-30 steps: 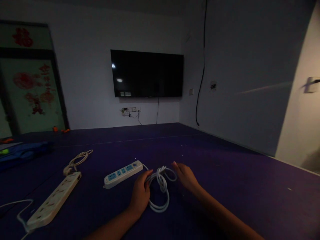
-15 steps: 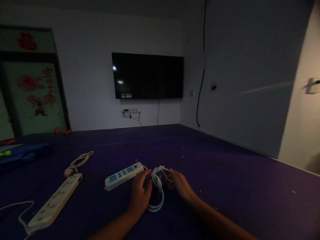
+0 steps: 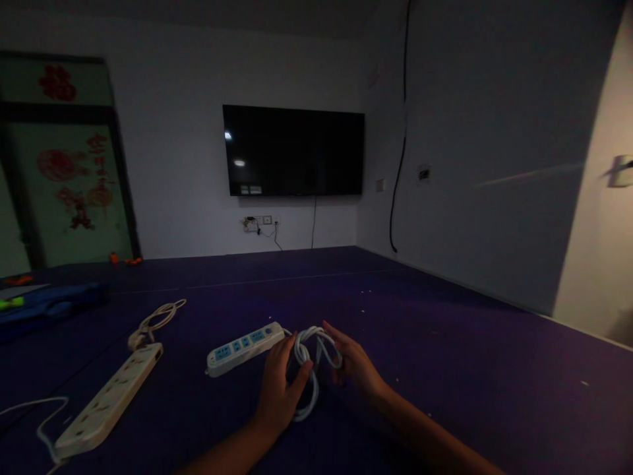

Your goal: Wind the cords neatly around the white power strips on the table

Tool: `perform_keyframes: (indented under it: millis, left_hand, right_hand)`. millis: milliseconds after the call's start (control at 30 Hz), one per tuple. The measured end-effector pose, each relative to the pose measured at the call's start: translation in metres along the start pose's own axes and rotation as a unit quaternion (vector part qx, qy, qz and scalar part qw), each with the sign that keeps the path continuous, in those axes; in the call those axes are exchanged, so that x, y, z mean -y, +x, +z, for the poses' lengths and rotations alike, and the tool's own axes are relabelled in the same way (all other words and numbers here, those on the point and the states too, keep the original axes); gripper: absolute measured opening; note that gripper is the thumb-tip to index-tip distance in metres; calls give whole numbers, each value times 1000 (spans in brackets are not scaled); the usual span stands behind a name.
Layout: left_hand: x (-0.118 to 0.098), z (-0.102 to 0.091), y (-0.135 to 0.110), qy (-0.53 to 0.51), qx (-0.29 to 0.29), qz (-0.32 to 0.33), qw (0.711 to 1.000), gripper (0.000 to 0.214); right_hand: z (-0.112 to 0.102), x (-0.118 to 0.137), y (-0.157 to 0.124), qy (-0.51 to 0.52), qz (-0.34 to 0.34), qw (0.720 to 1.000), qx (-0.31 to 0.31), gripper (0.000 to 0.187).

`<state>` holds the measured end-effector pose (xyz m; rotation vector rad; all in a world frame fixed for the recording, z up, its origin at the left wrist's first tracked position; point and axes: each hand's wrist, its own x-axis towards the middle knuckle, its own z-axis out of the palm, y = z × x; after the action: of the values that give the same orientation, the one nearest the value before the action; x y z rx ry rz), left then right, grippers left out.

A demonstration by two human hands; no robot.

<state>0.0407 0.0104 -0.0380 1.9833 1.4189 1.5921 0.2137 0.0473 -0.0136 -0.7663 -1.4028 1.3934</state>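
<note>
A white power cord (image 3: 314, 394) is looped and twisted into a bundle in front of me. It runs to a white power strip (image 3: 246, 349) with blue sockets, lying just left of my hands. My left hand (image 3: 281, 382) grips the bundle from the left, thumb across the cord. On the other side, my right hand (image 3: 356, 363) has its fingers curled at the right-hand loop, with the index finger stretched over the top. Part of the cord is hidden behind my left fingers and thumb.
A second, longer white power strip (image 3: 111, 399) lies at the left with its bundled cord (image 3: 158, 318) behind it. Blue cloth (image 3: 54, 302) rests at the far left of the purple surface (image 3: 469, 382). A television (image 3: 297, 152) hangs on the wall beyond.
The cord's loop has widened and shifted toward my right hand. My left thumb now lies over the cord, and my right fingers have moved up and slightly left.
</note>
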Motion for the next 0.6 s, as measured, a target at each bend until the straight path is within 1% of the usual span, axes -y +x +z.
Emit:
perform_keyframes:
  millis: [67,133,300,400,500,600]
  left_hand:
    - [0,0,0,-8,1,-6,1000,50]
    - [1,0,0,-16,0,-12,1000,50]
    - [1,0,0,-29,-2,-15,999,49]
    - [0,0,0,-26,5,-24,999,50]
    - [0,1,0,-29,-2,-28,999,50]
    - [1,1,1,-31,-9,-30,999,49]
  right_hand:
    - [0,2,1,10,12,1000,18,73]
    - [-1,2,1,17,15,999,23,73]
    - [-4,1,1,37,-1,999,12,61]
    - [-4,2,1,26,-13,999,19,57]
    - [-3,4,1,3,-31,999,20,54]
    - [-1,6,0,-23,-49,999,4,55]
